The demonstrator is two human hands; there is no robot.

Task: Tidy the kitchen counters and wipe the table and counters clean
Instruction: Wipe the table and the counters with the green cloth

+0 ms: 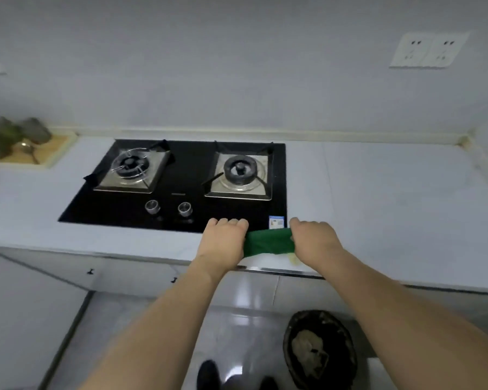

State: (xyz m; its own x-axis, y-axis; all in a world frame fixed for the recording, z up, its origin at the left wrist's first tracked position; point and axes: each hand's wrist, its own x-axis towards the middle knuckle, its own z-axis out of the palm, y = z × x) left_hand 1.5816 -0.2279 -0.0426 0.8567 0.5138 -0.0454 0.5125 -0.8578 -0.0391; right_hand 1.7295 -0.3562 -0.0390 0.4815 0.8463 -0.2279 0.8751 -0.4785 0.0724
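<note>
A green cloth [268, 242] is stretched between my two hands just above the front edge of the white counter [378, 198]. My left hand [223, 240] grips its left end with curled fingers. My right hand [313, 240] grips its right end. Both hands hover at the front right corner of the black two-burner gas hob [189, 170]. Most of each cloth end is hidden inside my fists.
A wooden tray [51, 149] with dark jars and a metal ladle sits at the counter's far left. A yellowish smear [293, 258] marks the counter edge below the cloth. A black bin [320, 350] with rubbish stands on the tiled floor. Wall sockets [428, 50] are at the upper right.
</note>
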